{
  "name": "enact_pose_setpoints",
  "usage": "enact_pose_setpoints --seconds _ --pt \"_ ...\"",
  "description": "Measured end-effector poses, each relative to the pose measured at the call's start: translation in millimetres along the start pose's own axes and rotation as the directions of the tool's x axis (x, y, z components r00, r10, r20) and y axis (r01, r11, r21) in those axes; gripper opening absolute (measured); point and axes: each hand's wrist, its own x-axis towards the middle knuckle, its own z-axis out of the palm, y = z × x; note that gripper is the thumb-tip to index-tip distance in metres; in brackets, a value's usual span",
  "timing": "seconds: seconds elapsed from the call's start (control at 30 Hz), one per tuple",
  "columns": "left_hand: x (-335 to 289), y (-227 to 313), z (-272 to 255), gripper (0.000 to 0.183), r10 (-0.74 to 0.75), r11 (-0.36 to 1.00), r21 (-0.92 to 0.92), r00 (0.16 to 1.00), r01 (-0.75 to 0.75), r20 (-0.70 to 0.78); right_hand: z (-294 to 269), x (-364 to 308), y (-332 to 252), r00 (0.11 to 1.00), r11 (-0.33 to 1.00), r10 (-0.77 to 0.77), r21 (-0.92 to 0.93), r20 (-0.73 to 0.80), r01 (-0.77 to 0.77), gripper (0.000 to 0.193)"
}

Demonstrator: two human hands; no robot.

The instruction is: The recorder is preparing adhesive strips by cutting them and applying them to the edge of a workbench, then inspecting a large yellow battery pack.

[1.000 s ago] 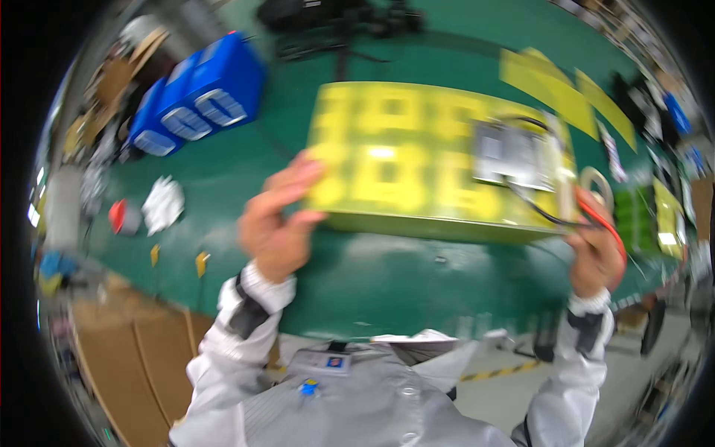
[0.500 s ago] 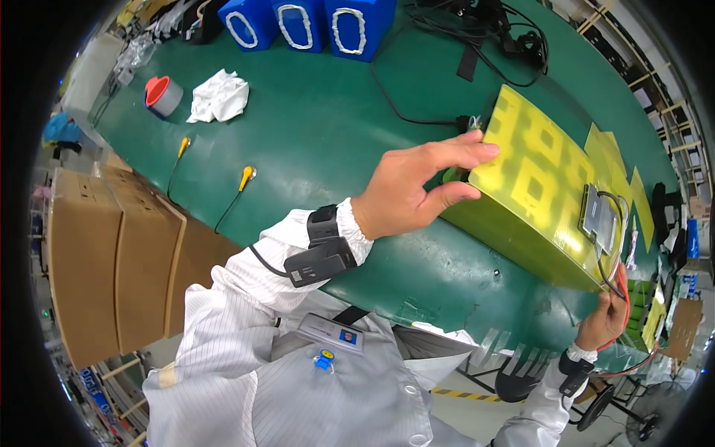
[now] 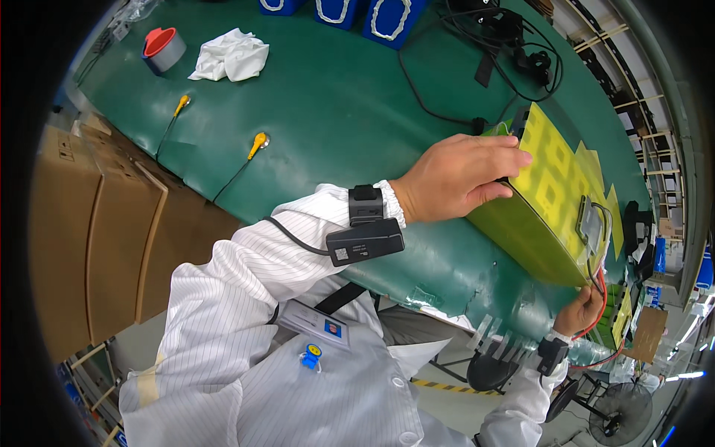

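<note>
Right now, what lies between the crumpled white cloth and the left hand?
Head view: only bare green table mat between the cloth and left hand.

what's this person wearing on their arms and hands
Both hands are bare, with no gloves. The left hand comes out of a white, finely striped sleeve with a ribbed white cuff. Over that cuff sits a black wrist strap, and a small black box with a black cable hangs below it. The right hand has the same white sleeve and a black wrist device.
</note>
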Motion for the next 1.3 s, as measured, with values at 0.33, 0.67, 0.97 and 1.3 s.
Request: enact_pose_setpoints --seconds 0.33,0.67,0.97,1.3 --pt "19 6 -11 0.026 0.079 0.992 0.093 0.997 -0.080 0.017 4 22 -41 0.992 0.968 -0.124 -0.214 0.034 0.128 0.016" --pt "36 42 -26 0.022 0.122 0.866 0.443 0.958 -0.230 0.258 14 38 -63 0.970 0.962 -0.234 -0.129 0.066 0.241 0.027" --pt "41 73 50 0.033 0.208 0.821 0.429 0.896 -0.378 0.392 13 43 -70 0.964 0.961 -0.265 -0.079 0.017 0.266 0.028" --pt "50 74 65 0.036 0.251 0.698 0.528 0.856 -0.484 0.453 17 42 -73 0.980 0.980 -0.197 -0.001 -0.035 0.197 0.020"
